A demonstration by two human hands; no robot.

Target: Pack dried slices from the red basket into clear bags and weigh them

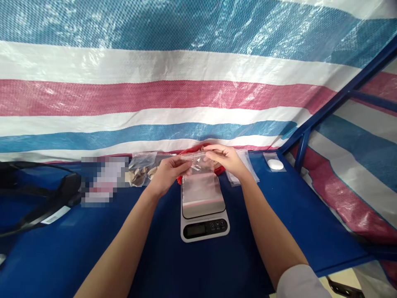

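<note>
While both forearms [127,240] reach fwd & converge at ctr., L hand [170,170] pinches the L upper edge of a clear plastic bag [197,164]; R hand [228,160] pinches its R upper edge betw. thumb & extended index. Bag is over digital scale's [205,216] far end; contact w/ scale can't be confirmed.

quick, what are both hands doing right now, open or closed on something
Left hand: closed, pinching one side of a clear plastic bag.
Right hand: closed, holding the other side of the same bag.
</note>
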